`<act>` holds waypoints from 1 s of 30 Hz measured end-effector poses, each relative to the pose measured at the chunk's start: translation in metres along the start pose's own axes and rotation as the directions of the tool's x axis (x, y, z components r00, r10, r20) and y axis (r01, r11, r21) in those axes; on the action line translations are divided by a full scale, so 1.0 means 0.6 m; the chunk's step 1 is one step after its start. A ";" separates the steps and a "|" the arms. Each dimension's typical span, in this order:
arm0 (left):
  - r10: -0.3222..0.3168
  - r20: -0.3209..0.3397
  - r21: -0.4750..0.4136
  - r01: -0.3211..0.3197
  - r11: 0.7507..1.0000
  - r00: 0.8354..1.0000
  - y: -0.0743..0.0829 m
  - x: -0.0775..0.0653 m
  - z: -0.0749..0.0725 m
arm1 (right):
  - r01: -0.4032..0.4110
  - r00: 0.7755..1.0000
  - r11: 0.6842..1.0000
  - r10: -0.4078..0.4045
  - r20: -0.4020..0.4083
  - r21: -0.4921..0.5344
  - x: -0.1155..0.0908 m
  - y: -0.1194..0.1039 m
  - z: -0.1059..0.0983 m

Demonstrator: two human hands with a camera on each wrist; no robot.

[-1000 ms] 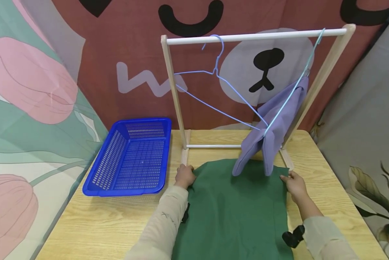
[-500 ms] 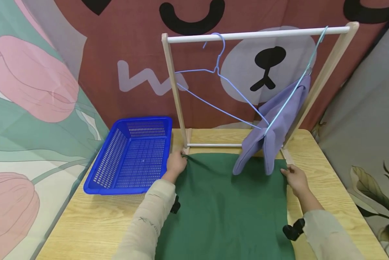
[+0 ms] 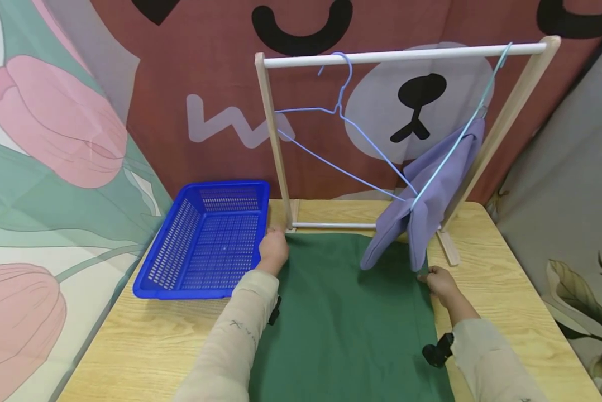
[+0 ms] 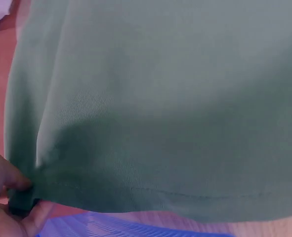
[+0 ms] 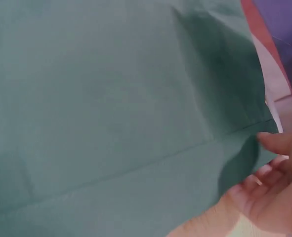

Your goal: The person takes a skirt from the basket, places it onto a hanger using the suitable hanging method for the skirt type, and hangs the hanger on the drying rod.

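Observation:
A green cloth (image 3: 346, 324) with stitched hems lies spread over the table in the head view, its near end running out of frame. At its far left corner my left hand (image 3: 273, 249) pinches the fabric; the left wrist view shows the bunched corner between thumb (image 4: 12, 175) and fingers. My right hand (image 3: 439, 282) holds the right edge by the far right corner. In the right wrist view its thumb (image 5: 274, 142) lies on the cloth, with the fingers curled below. A purple garment (image 3: 431, 195) hangs partly over the far edge of the cloth.
Behind the cloth stands a wooden rack (image 3: 514, 111) with a white top bar (image 3: 406, 56). A blue hanger (image 3: 338, 109) and a teal hanger (image 3: 464, 131) hang from it, the purple garment on the teal one. Left of the rack sits a blue plastic basket (image 3: 152, 295) on the wooden table (image 3: 145, 346).
My left hand has moved up and left, pulling the cloth's far left corner out toward the basket. Since half a second ago my right hand has drawn the right edge slightly left and nearer.

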State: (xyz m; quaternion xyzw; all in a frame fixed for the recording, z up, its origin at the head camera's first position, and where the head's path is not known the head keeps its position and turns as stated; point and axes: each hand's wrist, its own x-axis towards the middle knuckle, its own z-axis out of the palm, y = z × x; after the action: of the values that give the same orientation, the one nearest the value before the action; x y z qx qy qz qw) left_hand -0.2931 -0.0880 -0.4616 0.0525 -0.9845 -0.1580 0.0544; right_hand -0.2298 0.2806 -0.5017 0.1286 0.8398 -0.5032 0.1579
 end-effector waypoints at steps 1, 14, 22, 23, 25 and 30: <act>-0.001 0.008 0.014 0.001 1.000 1.000 0.000 0.000 -0.001 | -0.005 1.000 1.000 0.005 0.017 -0.022 -0.002 0.004 0.001; 0.150 0.030 0.163 -0.153 0.975 0.988 -0.026 0.042 0.050 | 0.189 0.963 0.977 -0.204 -0.176 -0.094 0.022 0.053 0.019; 0.351 0.168 0.294 -0.386 0.874 0.921 -0.015 -0.057 0.028 | 0.096 0.983 0.944 -0.141 -0.122 -0.316 -0.028 0.024 0.023; 0.346 0.206 0.263 -0.393 0.881 0.915 -0.014 -0.071 0.032 | 0.089 0.987 0.948 -0.126 -0.104 -0.305 -0.034 0.025 0.023; 0.341 0.286 0.170 -0.397 0.902 0.896 -0.012 -0.101 0.040 | 0.071 0.993 0.966 -0.093 -0.075 -0.250 -0.045 0.031 0.023; 0.354 0.445 -0.048 -0.373 0.927 0.822 -0.014 -0.164 0.058 | 0.020 1.000 0.993 -0.019 0.009 -0.113 -0.069 0.044 0.023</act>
State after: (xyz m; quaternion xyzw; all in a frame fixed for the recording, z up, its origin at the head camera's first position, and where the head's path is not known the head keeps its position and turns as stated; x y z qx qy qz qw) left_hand -0.1996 -0.0734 -0.5060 -0.1723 -0.9653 -0.1324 -0.1449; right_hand -0.1801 0.2782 -0.5129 0.1093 0.8676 -0.4570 0.1631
